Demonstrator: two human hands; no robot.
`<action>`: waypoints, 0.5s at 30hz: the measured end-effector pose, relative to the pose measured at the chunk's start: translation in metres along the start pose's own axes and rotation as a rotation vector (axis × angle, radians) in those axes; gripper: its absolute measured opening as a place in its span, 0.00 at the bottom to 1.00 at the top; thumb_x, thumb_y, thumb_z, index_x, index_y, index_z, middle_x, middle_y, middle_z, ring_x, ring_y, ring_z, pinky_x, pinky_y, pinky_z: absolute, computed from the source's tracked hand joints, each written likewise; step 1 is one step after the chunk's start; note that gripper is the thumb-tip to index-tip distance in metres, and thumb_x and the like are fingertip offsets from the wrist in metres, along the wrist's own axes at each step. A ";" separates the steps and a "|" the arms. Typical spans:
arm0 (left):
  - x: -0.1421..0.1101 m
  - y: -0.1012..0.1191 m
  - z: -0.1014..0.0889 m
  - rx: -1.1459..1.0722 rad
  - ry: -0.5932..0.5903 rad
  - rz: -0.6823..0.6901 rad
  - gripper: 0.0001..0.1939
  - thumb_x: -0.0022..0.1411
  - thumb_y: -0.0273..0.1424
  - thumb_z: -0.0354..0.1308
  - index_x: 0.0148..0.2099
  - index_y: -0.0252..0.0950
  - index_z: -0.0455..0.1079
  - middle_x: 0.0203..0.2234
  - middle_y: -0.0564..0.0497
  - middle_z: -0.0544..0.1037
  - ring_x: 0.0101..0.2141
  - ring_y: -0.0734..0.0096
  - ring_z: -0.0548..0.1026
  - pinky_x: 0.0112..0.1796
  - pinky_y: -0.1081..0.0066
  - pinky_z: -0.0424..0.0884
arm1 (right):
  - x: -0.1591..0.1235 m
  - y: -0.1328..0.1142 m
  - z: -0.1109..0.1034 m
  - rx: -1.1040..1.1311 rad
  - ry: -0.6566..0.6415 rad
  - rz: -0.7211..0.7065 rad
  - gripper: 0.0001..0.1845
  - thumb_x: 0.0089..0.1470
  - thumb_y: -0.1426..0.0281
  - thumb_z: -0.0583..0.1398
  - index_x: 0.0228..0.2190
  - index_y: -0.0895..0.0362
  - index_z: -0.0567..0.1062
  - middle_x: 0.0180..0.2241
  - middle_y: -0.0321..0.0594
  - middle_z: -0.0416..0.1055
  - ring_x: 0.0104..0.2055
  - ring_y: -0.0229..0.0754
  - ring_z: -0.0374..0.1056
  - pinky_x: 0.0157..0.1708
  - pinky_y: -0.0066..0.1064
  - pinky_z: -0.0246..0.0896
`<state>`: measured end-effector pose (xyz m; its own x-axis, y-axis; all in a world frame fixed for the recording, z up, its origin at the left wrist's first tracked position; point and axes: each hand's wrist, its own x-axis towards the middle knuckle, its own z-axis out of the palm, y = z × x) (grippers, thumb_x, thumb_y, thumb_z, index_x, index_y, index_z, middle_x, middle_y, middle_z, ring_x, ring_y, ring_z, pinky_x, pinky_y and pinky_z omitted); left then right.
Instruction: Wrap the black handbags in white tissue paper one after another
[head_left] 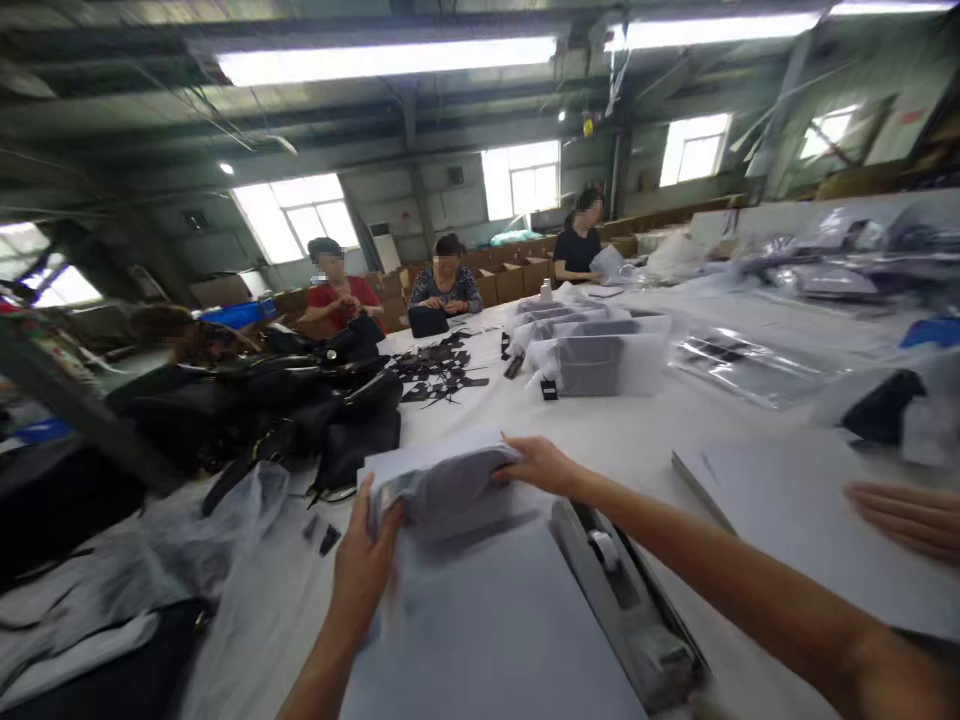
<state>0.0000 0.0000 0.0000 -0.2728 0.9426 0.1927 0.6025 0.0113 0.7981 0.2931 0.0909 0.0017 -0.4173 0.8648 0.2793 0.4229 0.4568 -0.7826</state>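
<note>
A dark bag wrapped in thin white paper (457,495) is held between my two hands, above a stack of white paper sheets (502,630). My left hand (367,555) grips its left end, thumb in front and fingers behind. At its upper right corner, my right hand (541,466) pinches the paper with fingers closed. Right of the stack, under my right forearm, stands a tape dispenser (619,590) with a white roll. The paper partly hides the bag.
Black bags (360,430) are heaped on the left beside clear plastic film (240,530). Wrapped bags (589,360) stand in a row ahead, near scattered black pieces (439,365). A co-worker's hand (911,515) rests over another paper stack (795,500) at right. Several people sit across the table.
</note>
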 end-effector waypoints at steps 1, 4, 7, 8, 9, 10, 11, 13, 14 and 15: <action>0.010 0.017 0.015 -0.041 -0.031 0.031 0.37 0.65 0.50 0.52 0.71 0.44 0.47 0.66 0.44 0.60 0.64 0.48 0.59 0.60 0.52 0.57 | -0.001 0.009 -0.019 -0.012 0.035 0.013 0.16 0.46 0.57 0.66 0.30 0.57 0.78 0.26 0.31 0.73 0.33 0.41 0.67 0.34 0.28 0.59; 0.036 0.064 0.062 -0.206 -0.131 0.128 0.42 0.65 0.48 0.55 0.72 0.44 0.39 0.66 0.44 0.59 0.64 0.51 0.59 0.61 0.55 0.57 | -0.006 0.040 -0.081 -0.060 0.166 0.081 0.19 0.46 0.56 0.66 0.36 0.56 0.79 0.31 0.33 0.76 0.36 0.43 0.69 0.36 0.29 0.61; 0.046 0.092 0.108 -0.461 -0.265 0.221 0.44 0.66 0.45 0.54 0.72 0.44 0.31 0.66 0.42 0.58 0.65 0.55 0.58 0.59 0.56 0.61 | -0.018 0.073 -0.143 -0.120 0.336 0.195 0.24 0.46 0.54 0.66 0.41 0.55 0.80 0.34 0.35 0.78 0.38 0.47 0.71 0.38 0.32 0.63; 0.045 0.096 0.121 -0.515 -0.296 0.246 0.43 0.66 0.44 0.54 0.72 0.45 0.31 0.67 0.42 0.57 0.65 0.56 0.57 0.59 0.56 0.61 | -0.022 0.082 -0.159 -0.148 0.384 0.238 0.24 0.45 0.53 0.66 0.40 0.55 0.80 0.33 0.36 0.78 0.38 0.48 0.72 0.38 0.33 0.64; 0.041 0.097 0.132 -0.545 -0.319 0.264 0.42 0.67 0.44 0.54 0.72 0.46 0.33 0.67 0.41 0.57 0.65 0.57 0.57 0.59 0.56 0.61 | -0.025 0.089 -0.170 -0.180 0.430 0.276 0.25 0.45 0.52 0.66 0.40 0.55 0.81 0.32 0.36 0.79 0.37 0.48 0.72 0.38 0.33 0.65; 0.035 0.095 0.140 -0.555 -0.340 0.273 0.40 0.67 0.43 0.54 0.72 0.46 0.35 0.67 0.41 0.56 0.65 0.56 0.57 0.59 0.55 0.62 | -0.026 0.095 -0.175 -0.212 0.471 0.304 0.25 0.45 0.51 0.66 0.39 0.55 0.81 0.32 0.36 0.79 0.37 0.49 0.72 0.38 0.34 0.65; 0.028 0.090 0.145 -0.554 -0.362 0.270 0.39 0.67 0.43 0.54 0.72 0.46 0.38 0.67 0.41 0.57 0.64 0.55 0.58 0.58 0.54 0.63 | -0.025 0.099 -0.172 -0.237 0.495 0.317 0.25 0.45 0.50 0.66 0.39 0.55 0.81 0.33 0.36 0.79 0.38 0.49 0.73 0.38 0.34 0.66; 0.010 0.075 0.147 -0.531 -0.407 0.249 0.36 0.67 0.41 0.54 0.71 0.46 0.43 0.66 0.41 0.58 0.63 0.54 0.62 0.56 0.54 0.66 | -0.012 0.101 -0.146 -0.243 0.479 0.300 0.23 0.49 0.51 0.65 0.39 0.55 0.80 0.36 0.37 0.78 0.40 0.50 0.73 0.39 0.34 0.67; 0.000 0.067 0.144 -0.514 -0.421 0.241 0.35 0.67 0.39 0.55 0.71 0.46 0.45 0.66 0.41 0.58 0.61 0.54 0.64 0.55 0.54 0.68 | -0.002 0.099 -0.124 -0.228 0.439 0.272 0.22 0.52 0.52 0.64 0.41 0.55 0.79 0.39 0.38 0.77 0.41 0.49 0.72 0.40 0.35 0.68; -0.009 0.058 0.140 -0.495 -0.429 0.239 0.35 0.66 0.38 0.56 0.71 0.46 0.47 0.66 0.41 0.59 0.60 0.54 0.66 0.54 0.55 0.69 | 0.010 0.096 -0.098 -0.204 0.379 0.240 0.21 0.55 0.54 0.63 0.43 0.56 0.77 0.42 0.39 0.76 0.43 0.49 0.72 0.41 0.37 0.69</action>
<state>0.1420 0.0392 -0.0353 0.2062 0.9501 0.2339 0.1688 -0.2700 0.9479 0.4079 0.1637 -0.0161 0.0174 0.9483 0.3169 0.6356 0.2342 -0.7356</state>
